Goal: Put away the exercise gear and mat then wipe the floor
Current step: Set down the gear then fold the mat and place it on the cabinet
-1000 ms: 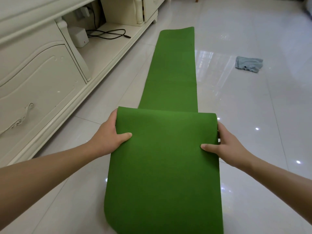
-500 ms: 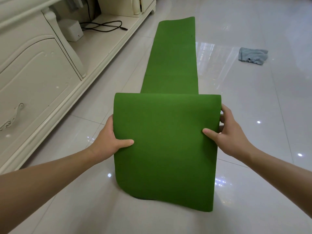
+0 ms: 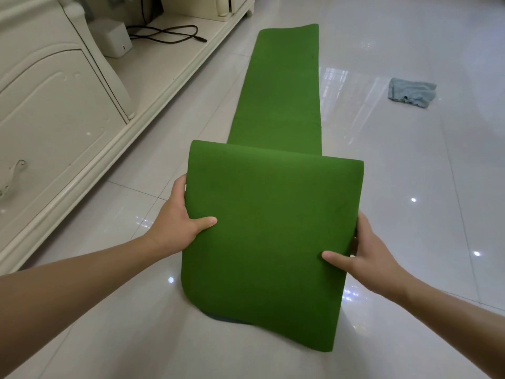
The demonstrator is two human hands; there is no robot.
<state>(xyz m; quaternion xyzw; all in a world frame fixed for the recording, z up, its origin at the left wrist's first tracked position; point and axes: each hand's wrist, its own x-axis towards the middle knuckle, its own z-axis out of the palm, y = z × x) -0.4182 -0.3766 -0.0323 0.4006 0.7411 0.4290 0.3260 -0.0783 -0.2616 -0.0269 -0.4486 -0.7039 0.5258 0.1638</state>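
The green exercise mat (image 3: 273, 214) runs from the middle of the view toward 12 o'clock, its far end lying flat on the glossy white tile floor (image 3: 410, 187). Its near end is lifted and folded back toward the camera, the fold's rounded top edge tilting down to the right, and the loose bottom edge curls just above the floor at 6 o'clock. From 7 to 11 o'clock a cream cabinet (image 3: 54, 119) lines the floor, its low shelf carrying a small white box (image 3: 113, 36) and a black cable (image 3: 169, 34); a strip of bare tile separates its base from the mat's left edge. From 1 to 5 o'clock the floor is open, apart from a crumpled grey cloth (image 3: 411, 93) at 2 o'clock, well away from the mat.

The left hand (image 3: 177, 222) clamps the raised flap's left edge, thumb on the front, fingers behind. The right hand (image 3: 366, 255) grips the right edge likewise, lower down. Both forearms reach forward from the bottom corners.
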